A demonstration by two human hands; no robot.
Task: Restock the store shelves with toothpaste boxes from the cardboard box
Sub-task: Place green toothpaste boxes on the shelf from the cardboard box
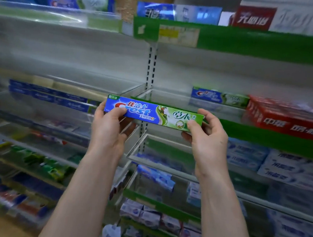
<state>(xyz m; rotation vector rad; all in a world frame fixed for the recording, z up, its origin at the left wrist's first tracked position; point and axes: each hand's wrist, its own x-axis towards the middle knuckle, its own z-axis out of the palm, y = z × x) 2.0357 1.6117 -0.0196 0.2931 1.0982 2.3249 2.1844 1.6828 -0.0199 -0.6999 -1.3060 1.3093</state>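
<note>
Left hand (110, 126) and right hand (206, 139) pinch a toothpaste box (153, 112) (reads "Crest").

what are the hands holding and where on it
A long blue-and-green cardboard toothpaste box, gripped at its ends: the left hand pinches the blue end, the right hand the green end.

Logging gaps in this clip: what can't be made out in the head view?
- Cardboard box: outside the head view's edges.
- Shelf price label: motion-blurred, print unreadable.
- Lower-left shelf packs: blurred, brands unreadable.
- Back of the Crest box: faces away; the fingers of the left hand and right hand behind it are mostly hidden.
</note>
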